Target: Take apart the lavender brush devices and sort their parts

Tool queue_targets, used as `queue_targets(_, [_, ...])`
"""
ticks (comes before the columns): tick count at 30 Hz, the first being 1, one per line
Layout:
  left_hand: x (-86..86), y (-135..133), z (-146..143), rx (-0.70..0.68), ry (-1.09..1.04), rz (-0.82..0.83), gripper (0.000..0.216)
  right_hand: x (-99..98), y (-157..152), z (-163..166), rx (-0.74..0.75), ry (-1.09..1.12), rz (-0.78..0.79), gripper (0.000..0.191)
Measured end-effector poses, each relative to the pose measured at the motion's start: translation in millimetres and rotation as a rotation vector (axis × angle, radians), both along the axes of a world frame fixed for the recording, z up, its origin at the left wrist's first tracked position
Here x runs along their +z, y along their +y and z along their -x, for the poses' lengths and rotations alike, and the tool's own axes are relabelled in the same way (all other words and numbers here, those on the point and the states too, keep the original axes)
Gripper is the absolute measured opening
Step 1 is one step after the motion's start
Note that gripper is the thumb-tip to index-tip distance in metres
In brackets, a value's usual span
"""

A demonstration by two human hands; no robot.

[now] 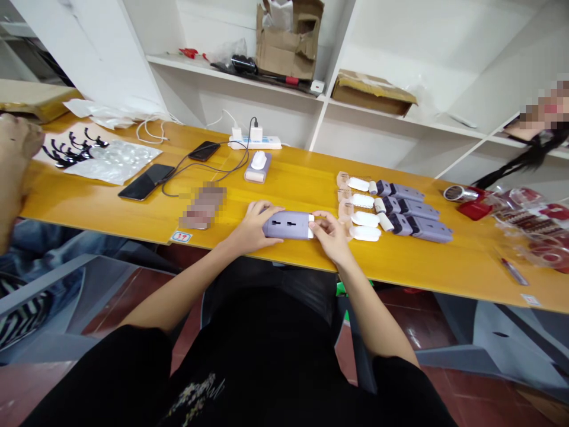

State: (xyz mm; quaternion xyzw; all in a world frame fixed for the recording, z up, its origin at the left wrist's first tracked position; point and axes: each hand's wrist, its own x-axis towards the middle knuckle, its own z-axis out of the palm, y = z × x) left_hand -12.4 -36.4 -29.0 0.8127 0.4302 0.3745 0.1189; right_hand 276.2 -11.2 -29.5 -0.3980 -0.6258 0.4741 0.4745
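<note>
A lilac plastic casing (pixel 288 224) with two black keyhole-shaped slots lies lengthwise at the table's front edge. My left hand (pixel 258 228) is closed round its left end, thumb along the near side. At the other end, my right hand (pixel 329 234) pinches a white end piece (pixel 311 226) that touches the casing. Whether that piece is fully seated I cannot tell. Right of my hands lie rows of parts: clear plastic pieces (pixel 345 210), white oval pieces (pixel 365 219), small white cylinders (pixel 386 222), dark-and-lilac blocks (pixel 401 224) and more lilac casings (pixel 430 230).
A lilac unit with a white top (pixel 258 166) stands behind, near a power strip (pixel 267 142). Two phones (pixel 146 181) and cables lie left, beyond them black hooked parts (pixel 73 148) on plastic bags. Another person's arm (pixel 15 160) reaches in at left. Red items in plastic (pixel 542 219) lie right.
</note>
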Motion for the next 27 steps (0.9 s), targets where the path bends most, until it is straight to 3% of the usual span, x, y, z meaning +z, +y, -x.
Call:
queue_targets(5, [-0.8, 2, 1, 0.012, 0.027, -0.018, 0.084, 0.2, 1, 1, -0.039, 0.027, 0.054, 0.058])
queue_targets(9, [2.9, -3, -5, 0.105, 0.12, -0.066, 0.083, 2.3, 2, 3, -0.045, 0.068, 0.151, 0.063])
queue_targets(13, [10.0, -20, -30, 0.221, 0.225, -0.047, 0.083, 5.7, 0, 5, -0.065, 0.098, 0.208, 0.061])
queue_targets(19, [18.4, -35, -74, 0.283, 0.279, 0.092, 0.102, 7.6, -7, 12, -0.115, 0.114, 0.244, 0.063])
queue_targets(27, [20.8, -33, -91, 0.321, 0.272, 0.135, 0.099, 9.1, -14, 19, -0.132, 0.082, 0.202, 0.058])
